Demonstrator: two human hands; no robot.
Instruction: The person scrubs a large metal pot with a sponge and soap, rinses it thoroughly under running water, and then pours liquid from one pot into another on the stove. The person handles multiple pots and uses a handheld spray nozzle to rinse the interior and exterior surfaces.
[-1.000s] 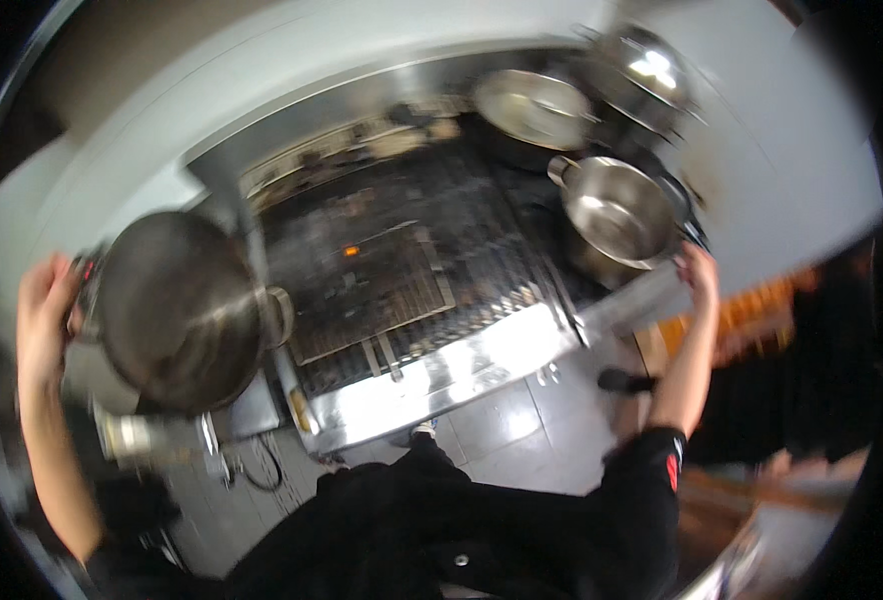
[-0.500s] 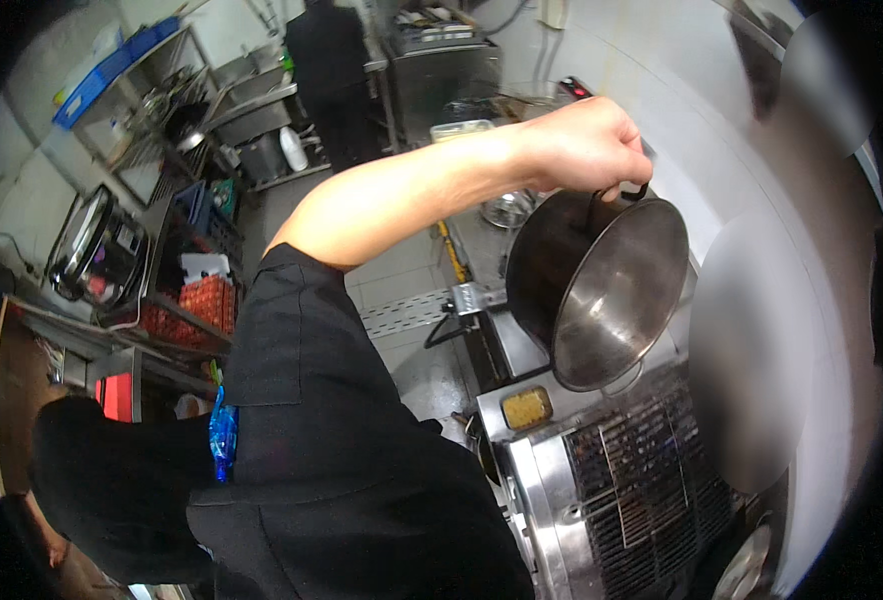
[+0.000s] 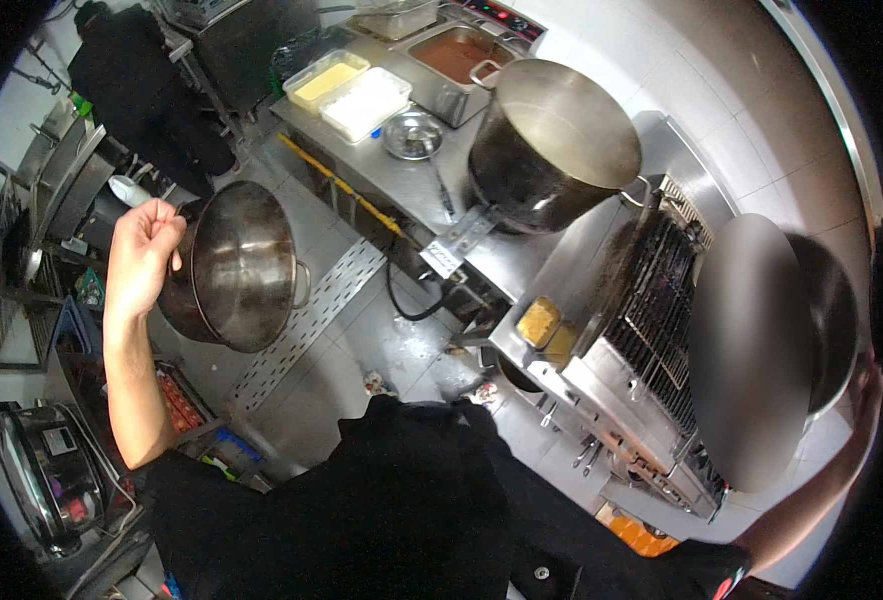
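Observation:
My left hand [image 3: 147, 248] is closed on the handle of a dark metal pot [image 3: 242, 265]. It hangs tilted over the floor at the left, its hollow inside turned toward me and its other loop handle on the right side. At the far right, my right hand [image 3: 869, 380] is at the side of a second deep grey pot [image 3: 835, 310] and appears closed on it; its fingers are dim. A blurred patch covers much of that pot. Between my hands a large stockpot [image 3: 532, 160] with loop handles stands on the steel counter [image 3: 352, 160].
A grill [image 3: 652, 320] sits right of the counter, beside small containers of yellow food [image 3: 539, 322]. Tubs [image 3: 366, 103], a metal bowl [image 3: 413, 135] and a pan of brown sauce [image 3: 462, 52] crowd the counter's back. Another person [image 3: 127, 80] stands at the far left.
My left hand has swung from above the counter to the left, carrying the pot over the floor. The view has turned; the stockpot and my right arm now show.

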